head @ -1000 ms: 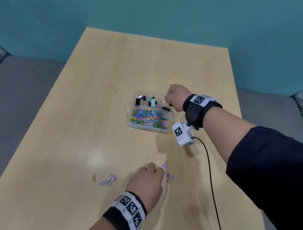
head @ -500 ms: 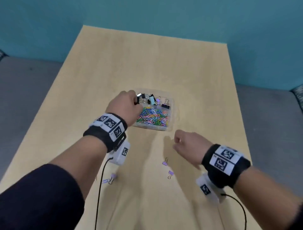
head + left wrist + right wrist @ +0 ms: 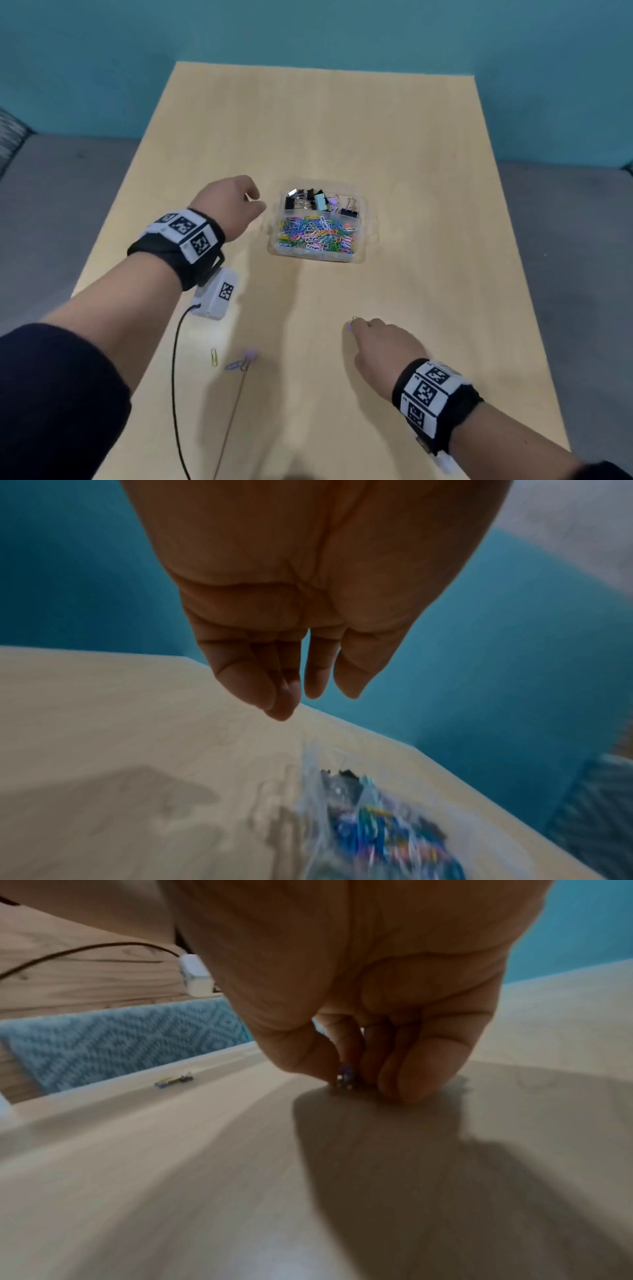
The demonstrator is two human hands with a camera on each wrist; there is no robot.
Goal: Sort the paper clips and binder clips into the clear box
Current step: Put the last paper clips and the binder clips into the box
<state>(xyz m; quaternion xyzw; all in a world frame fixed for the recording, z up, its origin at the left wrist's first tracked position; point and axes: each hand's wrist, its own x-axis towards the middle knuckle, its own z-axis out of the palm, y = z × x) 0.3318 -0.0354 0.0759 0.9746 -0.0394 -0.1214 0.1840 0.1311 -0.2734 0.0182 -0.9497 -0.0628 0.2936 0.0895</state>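
The clear box sits mid-table, with black and coloured binder clips in its far section and coloured paper clips in the near one. My left hand hovers just left of the box, and in the left wrist view its fingers hang relaxed and hold nothing. My right hand is down on the table nearer me and pinches a small purple binder clip between thumb and fingers. To the left lie a yellow paper clip, a blue paper clip and a purple binder clip.
The light wooden table ends at a teal wall behind and grey floor on both sides. A black cable trails from the left wrist camera across the table's near left part. A thin line runs below the loose clips.
My left hand has pulled back from over the box to its left side. My right hand has dropped to the table and taken hold of a purple binder clip.
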